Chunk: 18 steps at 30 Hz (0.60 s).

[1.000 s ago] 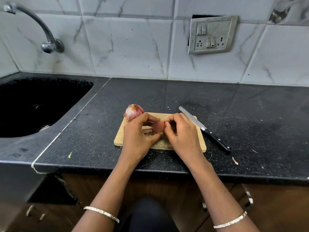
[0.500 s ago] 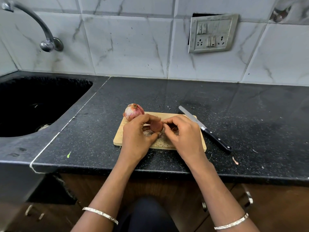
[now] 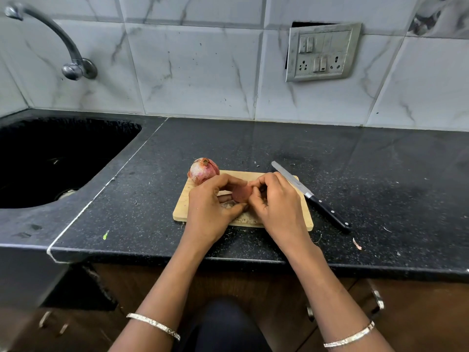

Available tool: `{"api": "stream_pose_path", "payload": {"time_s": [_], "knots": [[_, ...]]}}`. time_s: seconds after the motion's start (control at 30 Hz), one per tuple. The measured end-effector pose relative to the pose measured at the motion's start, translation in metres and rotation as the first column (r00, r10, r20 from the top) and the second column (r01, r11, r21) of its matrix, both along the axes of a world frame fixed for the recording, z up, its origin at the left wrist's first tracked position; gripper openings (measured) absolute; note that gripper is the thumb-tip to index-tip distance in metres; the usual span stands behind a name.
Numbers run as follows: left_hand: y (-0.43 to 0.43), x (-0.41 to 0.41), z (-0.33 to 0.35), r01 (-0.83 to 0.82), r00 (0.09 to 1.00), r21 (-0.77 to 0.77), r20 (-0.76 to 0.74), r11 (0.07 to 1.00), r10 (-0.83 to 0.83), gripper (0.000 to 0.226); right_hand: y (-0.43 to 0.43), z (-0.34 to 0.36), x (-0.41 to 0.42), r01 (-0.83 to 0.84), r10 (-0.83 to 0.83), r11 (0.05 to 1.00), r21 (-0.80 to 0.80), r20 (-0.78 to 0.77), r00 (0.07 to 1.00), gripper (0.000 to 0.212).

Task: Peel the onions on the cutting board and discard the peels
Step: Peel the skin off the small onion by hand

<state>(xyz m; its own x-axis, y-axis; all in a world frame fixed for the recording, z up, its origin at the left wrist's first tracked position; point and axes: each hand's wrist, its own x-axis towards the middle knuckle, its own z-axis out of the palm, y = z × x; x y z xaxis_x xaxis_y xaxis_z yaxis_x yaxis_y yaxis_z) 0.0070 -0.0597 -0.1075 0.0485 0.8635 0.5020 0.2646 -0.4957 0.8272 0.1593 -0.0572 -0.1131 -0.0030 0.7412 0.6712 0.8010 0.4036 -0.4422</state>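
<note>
Over the pale wooden cutting board (image 3: 182,208), my left hand (image 3: 210,212) grips a small reddish onion (image 3: 242,193); my right hand (image 3: 275,204) pinches its skin. A second papery pink onion (image 3: 203,170) sits at the board's far-left corner.

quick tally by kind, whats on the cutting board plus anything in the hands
onions: 2 (papery-skinned red onion at the board's far left corner; smooth reddish onion gripped by the left hand and right hand)
light wooden cutting board: 1
black-handled steel knife, blade on the board's right edge: 1
total: 4
</note>
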Motion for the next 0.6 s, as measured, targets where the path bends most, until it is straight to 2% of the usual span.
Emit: {"api": "stream_pose_path", "payload": {"time_s": [0.3, 0.6], "knots": [[-0.0025, 0.0001, 0.0039, 0.06, 0.996, -0.04, 0.073, 0.997, -0.057, 0.047, -0.0009, 0.0038, 0.0039, 0.024, -0.027, 0.999, -0.022, -0.136, 0.99, 0.004], [0.0015, -0.0004, -0.0009, 0.087, 0.996, -0.043, 0.039, 0.995, -0.085, 0.049, -0.0025, 0.0071, 0.0045, 0.073, -0.08, 0.996, -0.042, -0.211, 0.974, 0.002]]}}
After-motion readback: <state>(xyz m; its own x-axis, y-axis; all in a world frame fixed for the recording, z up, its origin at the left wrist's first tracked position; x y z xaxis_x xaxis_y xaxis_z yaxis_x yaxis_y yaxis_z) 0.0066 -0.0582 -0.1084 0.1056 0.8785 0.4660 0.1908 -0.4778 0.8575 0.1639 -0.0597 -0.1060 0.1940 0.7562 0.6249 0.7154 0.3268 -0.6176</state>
